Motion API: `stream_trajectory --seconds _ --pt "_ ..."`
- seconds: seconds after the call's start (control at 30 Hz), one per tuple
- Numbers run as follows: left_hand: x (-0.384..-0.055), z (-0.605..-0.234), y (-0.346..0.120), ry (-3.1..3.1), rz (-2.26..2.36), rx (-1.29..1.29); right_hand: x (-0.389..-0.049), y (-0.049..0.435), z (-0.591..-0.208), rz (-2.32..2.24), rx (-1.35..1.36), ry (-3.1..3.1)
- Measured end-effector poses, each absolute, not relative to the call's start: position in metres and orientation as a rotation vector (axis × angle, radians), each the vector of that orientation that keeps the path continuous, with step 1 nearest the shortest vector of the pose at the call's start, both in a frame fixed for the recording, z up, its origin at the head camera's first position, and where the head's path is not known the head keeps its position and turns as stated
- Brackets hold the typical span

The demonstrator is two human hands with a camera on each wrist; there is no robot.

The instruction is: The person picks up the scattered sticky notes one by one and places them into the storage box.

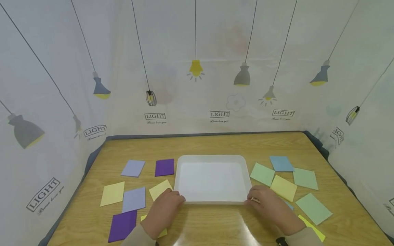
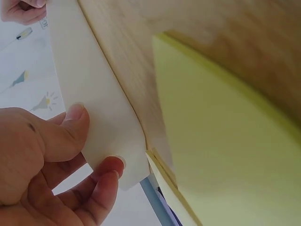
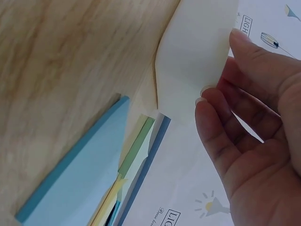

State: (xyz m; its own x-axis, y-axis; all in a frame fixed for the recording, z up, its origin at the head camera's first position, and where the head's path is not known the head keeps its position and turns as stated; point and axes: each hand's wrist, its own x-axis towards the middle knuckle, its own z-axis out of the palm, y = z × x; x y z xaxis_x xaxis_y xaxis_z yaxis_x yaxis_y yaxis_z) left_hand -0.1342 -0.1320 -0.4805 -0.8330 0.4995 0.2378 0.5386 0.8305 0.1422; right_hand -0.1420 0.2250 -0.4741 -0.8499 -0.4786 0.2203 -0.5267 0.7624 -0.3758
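Note:
A shallow white tray (image 1: 213,181) with rounded corners lies on the wooden table, its inside bare. At its near left corner my left hand (image 1: 163,209) grips the rim, thumb on the front wall and fingertips round the corner in the left wrist view. My right hand (image 1: 272,207) holds the near right corner the same way, with the thumb at the rim. Beside the left hand lies a pale yellow sticky note pad (image 1: 160,189). In the right wrist view a blue sticky note pad (image 3: 89,165) stands out below the tray's corner.
Left of the tray lie lilac pads (image 1: 133,199), purple pads (image 1: 164,167) and yellow pads (image 1: 112,193). On the right are green pads (image 1: 314,208), a blue pad (image 1: 281,163) and a yellow pad (image 1: 284,188), some overlapping. A printed curtain (image 1: 191,116) surrounds the table (image 1: 212,225).

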Motion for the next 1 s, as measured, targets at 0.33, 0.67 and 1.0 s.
stream_trajectory --seconds 0.33,0.67,1.0 --pt "-0.135 -0.476 -0.130 -2.862 -0.340 -0.783 -0.149 0.229 -0.469 0.726 0.744 -2.850" --pt "-0.137 -0.475 -0.128 -2.902 -0.322 -0.756 -0.158 0.238 -0.461 0.786 0.571 -2.943" --pt "-0.136 -0.475 -0.127 -2.920 -0.315 -0.743 -0.176 0.252 -0.472 0.806 0.420 -2.996"
